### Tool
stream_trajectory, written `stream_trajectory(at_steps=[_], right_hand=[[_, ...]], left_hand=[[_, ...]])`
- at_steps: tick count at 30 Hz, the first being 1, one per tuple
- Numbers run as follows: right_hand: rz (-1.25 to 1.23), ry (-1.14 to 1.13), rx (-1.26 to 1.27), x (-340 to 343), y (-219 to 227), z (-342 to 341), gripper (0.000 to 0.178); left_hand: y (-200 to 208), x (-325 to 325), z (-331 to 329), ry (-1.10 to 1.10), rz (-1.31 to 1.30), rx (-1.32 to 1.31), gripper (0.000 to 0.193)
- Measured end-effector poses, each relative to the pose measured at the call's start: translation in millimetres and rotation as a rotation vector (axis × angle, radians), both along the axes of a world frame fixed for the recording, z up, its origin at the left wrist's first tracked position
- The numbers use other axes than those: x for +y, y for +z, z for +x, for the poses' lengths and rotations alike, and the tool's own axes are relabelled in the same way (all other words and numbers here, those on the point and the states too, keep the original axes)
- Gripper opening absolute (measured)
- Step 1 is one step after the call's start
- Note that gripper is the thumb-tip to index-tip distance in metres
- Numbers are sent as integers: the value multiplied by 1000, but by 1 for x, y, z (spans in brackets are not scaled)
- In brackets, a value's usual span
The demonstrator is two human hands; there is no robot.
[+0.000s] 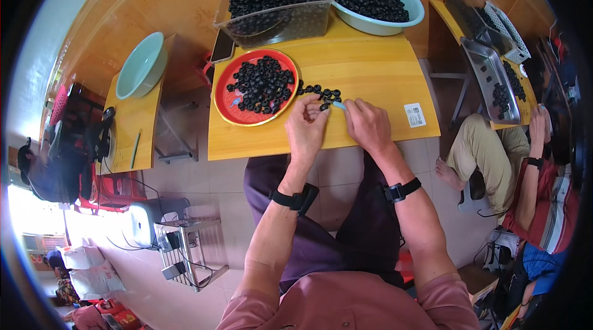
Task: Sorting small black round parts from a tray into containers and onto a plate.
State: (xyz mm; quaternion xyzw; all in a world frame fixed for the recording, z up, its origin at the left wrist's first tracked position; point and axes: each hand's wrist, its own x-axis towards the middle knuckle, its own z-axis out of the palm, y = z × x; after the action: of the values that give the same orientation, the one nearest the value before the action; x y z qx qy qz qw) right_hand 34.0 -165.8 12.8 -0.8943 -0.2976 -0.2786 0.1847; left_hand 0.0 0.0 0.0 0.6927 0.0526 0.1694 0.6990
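Over the near part of the yellow table, my left hand (pixel 307 121) pinches a small black ring-shaped part (pixel 324 107) between thumb and fingertips. My right hand (pixel 369 122) grips a slim light-blue tool (pixel 338 105), its tip meeting the black part; its exact kind is hidden by my fingers. Just beyond my fingertips lies a short row of loose black rings (pixel 328 93). Left of my left hand stands a red round tray (pixel 225 109) with a gold rim, heaped with black rings (pixel 262 83).
A clear plastic bin (pixel 281 28) and a pale-blue basin (pixel 377 26), both full of black rings, stand at the table's (pixel 370 64) back edge. A phone (pixel 223 47) lies beside the bin. At right, a person (pixel 540 206) sits by a metal tray (pixel 488 83).
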Motion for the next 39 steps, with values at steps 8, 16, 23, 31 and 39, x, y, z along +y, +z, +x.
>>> stream_trajectory(at_steps=[8, 16, 23, 31, 39], right_hand=[[24, 88, -35, -2, 5, -3, 8], [36, 21, -24, -1, 5, 0, 4], [36, -5, -8, -2, 3, -1, 4], [26, -16, 7, -1, 4, -2, 5], [32, -28, 41, -2, 3, -2, 5]], left_hand=[[6, -6, 0, 77, 126, -17, 32], [0, -6, 0, 75, 29, -65, 24], [4, -4, -1, 135, 224, -120, 27], [7, -7, -2, 83, 86, 21, 26], [6, -4, -1, 118, 234, -70, 21]])
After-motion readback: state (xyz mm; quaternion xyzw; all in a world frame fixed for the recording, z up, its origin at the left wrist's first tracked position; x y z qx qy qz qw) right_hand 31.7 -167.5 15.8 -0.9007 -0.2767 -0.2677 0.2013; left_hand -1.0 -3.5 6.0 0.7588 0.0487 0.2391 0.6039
